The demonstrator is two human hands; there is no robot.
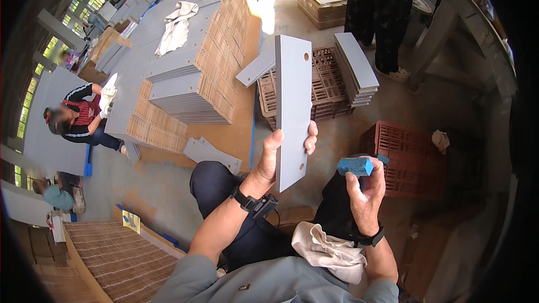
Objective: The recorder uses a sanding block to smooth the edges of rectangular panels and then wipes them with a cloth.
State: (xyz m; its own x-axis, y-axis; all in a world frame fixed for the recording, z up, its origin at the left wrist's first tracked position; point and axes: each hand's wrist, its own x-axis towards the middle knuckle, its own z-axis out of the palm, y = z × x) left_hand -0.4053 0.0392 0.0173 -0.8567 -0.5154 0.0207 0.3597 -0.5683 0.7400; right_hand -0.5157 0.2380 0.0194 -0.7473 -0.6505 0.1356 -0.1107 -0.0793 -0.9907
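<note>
My left hand [272,160] grips a long grey board [293,112] near its lower half and holds it upright in front of me. A round hole shows near each end of the board, along its right edge. The thumb lies on the near side and the fingertips come round the right edge. To the right, my right hand [368,196] is closed on a small blue block [355,166], held apart from the board. A cream cloth [331,249] lies across my lap, below the right hand.
Tall stacks of grey boards [188,87] stand at the left, with white cloths [176,25] on top. Ahead, more boards [355,64] lean by a brown plastic crate [323,78]. A red crate [407,154] sits at my right. One person [379,17] stands ahead; another [81,112] crouches left.
</note>
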